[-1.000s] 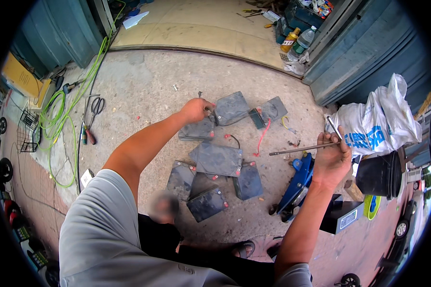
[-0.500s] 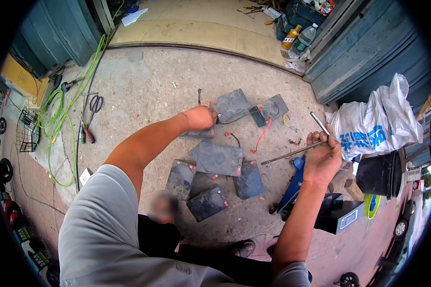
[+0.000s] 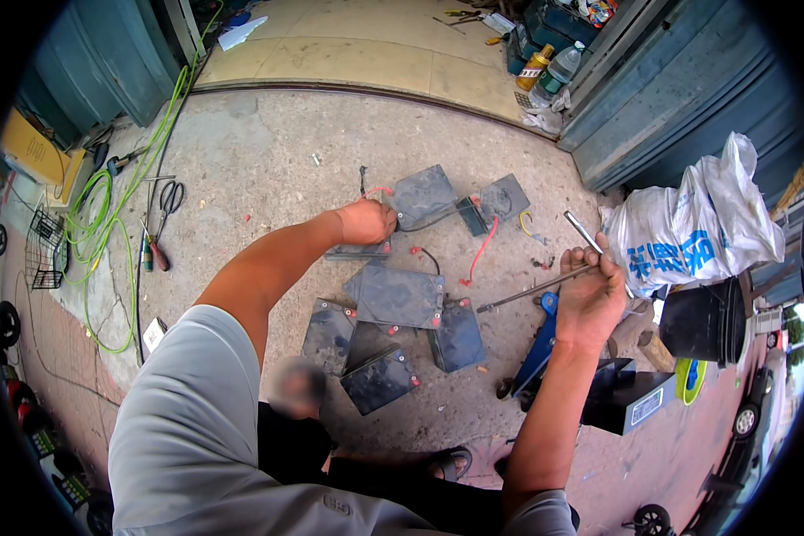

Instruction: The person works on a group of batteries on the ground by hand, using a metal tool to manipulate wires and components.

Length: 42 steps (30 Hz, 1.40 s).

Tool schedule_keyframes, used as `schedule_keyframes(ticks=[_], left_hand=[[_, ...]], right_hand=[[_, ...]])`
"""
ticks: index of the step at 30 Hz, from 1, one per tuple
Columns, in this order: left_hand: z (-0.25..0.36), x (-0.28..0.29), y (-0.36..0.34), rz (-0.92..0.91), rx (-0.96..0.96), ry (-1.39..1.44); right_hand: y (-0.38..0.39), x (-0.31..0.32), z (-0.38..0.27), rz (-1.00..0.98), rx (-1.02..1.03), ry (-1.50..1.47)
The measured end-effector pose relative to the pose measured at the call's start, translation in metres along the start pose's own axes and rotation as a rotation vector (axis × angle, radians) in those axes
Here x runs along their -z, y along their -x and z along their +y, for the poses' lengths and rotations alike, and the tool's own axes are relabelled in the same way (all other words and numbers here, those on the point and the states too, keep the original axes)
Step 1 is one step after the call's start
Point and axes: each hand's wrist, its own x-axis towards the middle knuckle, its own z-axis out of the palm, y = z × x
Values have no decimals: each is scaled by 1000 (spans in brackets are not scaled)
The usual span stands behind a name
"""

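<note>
My left hand (image 3: 364, 222) is closed at the edge of a dusty black battery (image 3: 357, 253), by a red wire (image 3: 380, 190). Its fingertips hide whatever they pinch. My right hand (image 3: 591, 299), palm turned up, holds what looks like a T-handle wrench (image 3: 533, 291). Its long thin shaft points left and a shiny crossbar (image 3: 583, 231) slants through the fingers; the join is hidden. Beyond my left hand lies another battery (image 3: 424, 194), with a further one (image 3: 504, 199) to its right. Nearer, a big battery (image 3: 400, 297) rests among several others, such as one (image 3: 458, 337) with red terminals.
Scissors (image 3: 171, 198), a screwdriver (image 3: 158, 256) and a coiled green hose (image 3: 98, 205) lie at left. On the right are a white sack (image 3: 692, 219), a black bucket (image 3: 701, 326), a blue metal tool (image 3: 541, 344) and a black box (image 3: 634, 402). A red cable (image 3: 482, 255) lies between the batteries.
The whole view has shifted slightly. My left hand stays at the same battery edge, and my right hand keeps the wrench, with its fingers moved a little around it.
</note>
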Motion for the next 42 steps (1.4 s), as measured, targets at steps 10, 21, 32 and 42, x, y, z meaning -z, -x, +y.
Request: schedule_keyframes(ticks=[10,21,32,42], left_hand=[[-9,5,-14,-103,145,248],[-45,-3,-28,-184,433,713],[-33,-22,-10,19,648,1016],[-26,-19,-4,83,594,942]], right_hand=[[9,-22,-2,67,60,-10],[24,-61,29,-187,16,123],[19,-109,108,-316,-129,113],[5,-119,132,-369,-124,161]])
